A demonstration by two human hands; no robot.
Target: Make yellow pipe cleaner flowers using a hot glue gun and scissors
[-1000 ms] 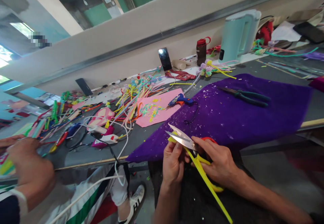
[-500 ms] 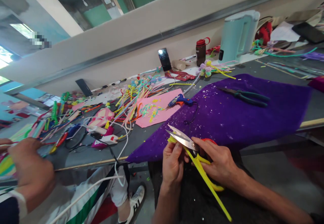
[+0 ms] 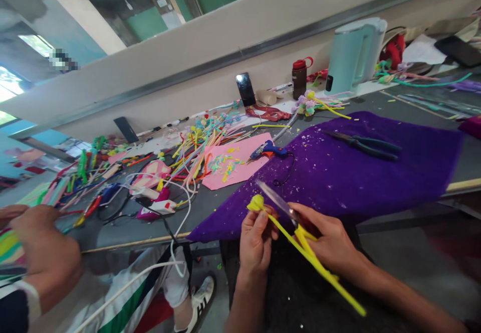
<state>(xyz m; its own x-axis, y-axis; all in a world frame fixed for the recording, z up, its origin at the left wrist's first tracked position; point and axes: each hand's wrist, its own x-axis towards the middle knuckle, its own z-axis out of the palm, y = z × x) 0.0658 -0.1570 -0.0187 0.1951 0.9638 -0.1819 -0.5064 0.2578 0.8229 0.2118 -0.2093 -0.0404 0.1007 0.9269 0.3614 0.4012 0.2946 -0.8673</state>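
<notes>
My left hand (image 3: 258,235) pinches a yellow pipe-cleaner flower (image 3: 256,202) just under its bloom. The flower's long fuzzy stem (image 3: 319,267) slants down to the right across my lap. In my right hand (image 3: 330,235) is a pair of scissors (image 3: 276,198) with yellow handles, its blades pointing up and left, a little above the bloom's right side. The blades look nearly closed and slightly blurred, apart from the flower. My right fingers partly hide the handles.
On the purple cloth (image 3: 361,182) lie pliers (image 3: 364,145). A blue glue gun (image 3: 266,150) rests by a pink sheet (image 3: 240,175) with cut bits. Pipe cleaners (image 3: 203,142) are heaped behind. At left are a co-worker's hand (image 3: 37,227) and a white cable (image 3: 184,172). A kettle (image 3: 353,57) stands at the back.
The scissors have moved off the bloom, up and to the right, and their blades have come together. The yellow flower now shows fully, and its stem end has swung right.
</notes>
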